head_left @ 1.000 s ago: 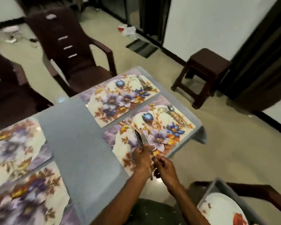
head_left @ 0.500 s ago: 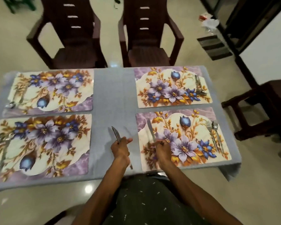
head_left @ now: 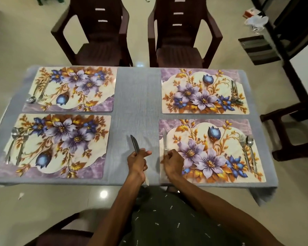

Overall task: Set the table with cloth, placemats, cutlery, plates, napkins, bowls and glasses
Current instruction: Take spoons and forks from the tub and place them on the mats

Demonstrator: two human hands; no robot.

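Note:
A grey cloth (head_left: 137, 103) covers the table and carries several floral placemats. My left hand (head_left: 137, 161) is closed around a bunch of knives (head_left: 135, 143), blades pointing away, above the bare strip of cloth near the front edge. My right hand (head_left: 172, 161) grips the handle of one knife (head_left: 164, 141) that lies along the left edge of the near right placemat (head_left: 212, 151). A fork and spoon (head_left: 247, 150) lie at that mat's right side. The other mats each hold a fork and spoon: near left (head_left: 16, 142), far left (head_left: 36, 96), far right (head_left: 236, 94).
Two dark brown chairs (head_left: 181, 32) stand at the far side. A dark stool (head_left: 295, 128) is at the right end of the table. A chair arm (head_left: 60, 228) shows at the bottom left, close to my body.
My view swung from the table's right end to face it squarely. My hands parted: the right one brought a single knife down onto the near right placemat's left edge, the left kept the rest.

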